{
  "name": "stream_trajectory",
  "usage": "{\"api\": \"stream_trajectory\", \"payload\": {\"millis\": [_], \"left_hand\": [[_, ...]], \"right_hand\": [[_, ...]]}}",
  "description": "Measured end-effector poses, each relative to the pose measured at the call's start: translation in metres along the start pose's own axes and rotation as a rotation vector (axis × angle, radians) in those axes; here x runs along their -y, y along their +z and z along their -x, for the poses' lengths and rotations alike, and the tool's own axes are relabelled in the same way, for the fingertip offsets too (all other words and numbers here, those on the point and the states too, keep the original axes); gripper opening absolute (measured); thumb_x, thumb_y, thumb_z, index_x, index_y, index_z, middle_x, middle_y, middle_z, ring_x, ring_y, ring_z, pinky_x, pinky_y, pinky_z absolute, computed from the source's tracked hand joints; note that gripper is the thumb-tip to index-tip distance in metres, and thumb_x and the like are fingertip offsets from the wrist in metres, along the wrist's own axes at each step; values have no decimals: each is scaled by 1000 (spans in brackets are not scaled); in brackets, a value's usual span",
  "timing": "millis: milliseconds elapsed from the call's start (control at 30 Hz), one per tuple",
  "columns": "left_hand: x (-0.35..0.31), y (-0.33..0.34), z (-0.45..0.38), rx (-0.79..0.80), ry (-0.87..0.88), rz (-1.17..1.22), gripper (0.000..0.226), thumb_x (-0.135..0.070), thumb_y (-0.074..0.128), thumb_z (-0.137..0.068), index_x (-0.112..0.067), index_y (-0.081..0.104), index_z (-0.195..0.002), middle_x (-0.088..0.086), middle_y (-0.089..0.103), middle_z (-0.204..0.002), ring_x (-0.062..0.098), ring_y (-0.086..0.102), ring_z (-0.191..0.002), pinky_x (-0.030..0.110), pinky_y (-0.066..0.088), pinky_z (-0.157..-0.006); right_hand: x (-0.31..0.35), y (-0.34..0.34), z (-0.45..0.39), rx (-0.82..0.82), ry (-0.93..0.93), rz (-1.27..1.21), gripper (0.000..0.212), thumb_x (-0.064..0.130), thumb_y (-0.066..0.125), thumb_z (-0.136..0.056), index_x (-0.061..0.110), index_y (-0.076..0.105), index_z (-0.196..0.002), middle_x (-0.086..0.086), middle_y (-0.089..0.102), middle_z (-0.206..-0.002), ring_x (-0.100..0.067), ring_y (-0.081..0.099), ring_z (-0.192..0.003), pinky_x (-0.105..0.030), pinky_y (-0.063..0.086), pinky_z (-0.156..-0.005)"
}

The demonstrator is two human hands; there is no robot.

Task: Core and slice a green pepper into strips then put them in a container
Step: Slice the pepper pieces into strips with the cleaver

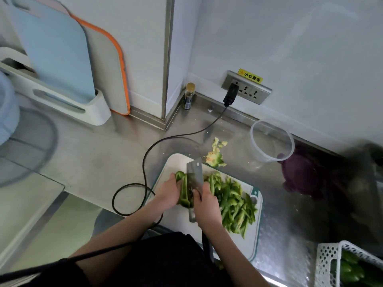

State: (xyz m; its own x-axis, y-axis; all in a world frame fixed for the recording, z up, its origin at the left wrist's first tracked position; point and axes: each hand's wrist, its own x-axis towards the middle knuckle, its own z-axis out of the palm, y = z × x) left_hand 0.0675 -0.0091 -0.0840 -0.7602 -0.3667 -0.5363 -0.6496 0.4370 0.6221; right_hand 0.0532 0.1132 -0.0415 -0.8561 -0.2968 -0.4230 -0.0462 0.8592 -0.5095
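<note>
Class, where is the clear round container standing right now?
In the head view, the clear container stands on the steel counter by the back wall, beyond the cutting board's right side, just behind the purple lid.

The strips (234, 206) and the pepper piece (183, 191) are green on a white board (228, 239) edged in teal. The core (215, 157) is pale yellow-green. The cleaver (194, 175) is steel grey. The container (271, 139) is clear; its lid (300, 175) looks dark purple, though blurred. The basket (331, 264) is white with punched holes.
</note>
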Motion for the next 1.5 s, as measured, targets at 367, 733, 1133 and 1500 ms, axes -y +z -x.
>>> {"api": "stream_trajectory", "payload": {"millis": [367,733,1133,1500], "left_hand": [[-1,-1,-1,23,-37,12,24,-22,30,-103,-3,41,-113,15,60,-107,19,51,-83,30,36,-71],[-1,-1,-5,32,-72,58,21,-22,33,-102,-5,42,-110,13,59,-103,18,49,-80,30,37,-71],[-1,-3,-5,22,-90,108,27,-21,33,-102,-1,44,-116,17,59,-114,29,57,-103,32,38,-78],[7,-7,-6,92,-108,148,30,-23,31,-102,1,46,-115,19,57,-114,32,55,-104,34,43,-83]], "right_hand": [[14,10,-3,46,17,229,22,24,30,-103,14,32,-123,-10,66,-90,-27,63,-75,-33,48,-60],[22,16,-10,63,24,364,27,24,28,-104,14,26,-129,-8,67,-91,-25,67,-80,-34,51,-62],[25,18,-12,51,-16,434,22,15,33,-102,14,28,-123,-8,66,-89,-28,67,-80,-32,42,-58],[33,0,-37,77,-136,494,23,29,28,-104,12,34,-118,-11,66,-88,-31,65,-78,-32,40,-56]]}}
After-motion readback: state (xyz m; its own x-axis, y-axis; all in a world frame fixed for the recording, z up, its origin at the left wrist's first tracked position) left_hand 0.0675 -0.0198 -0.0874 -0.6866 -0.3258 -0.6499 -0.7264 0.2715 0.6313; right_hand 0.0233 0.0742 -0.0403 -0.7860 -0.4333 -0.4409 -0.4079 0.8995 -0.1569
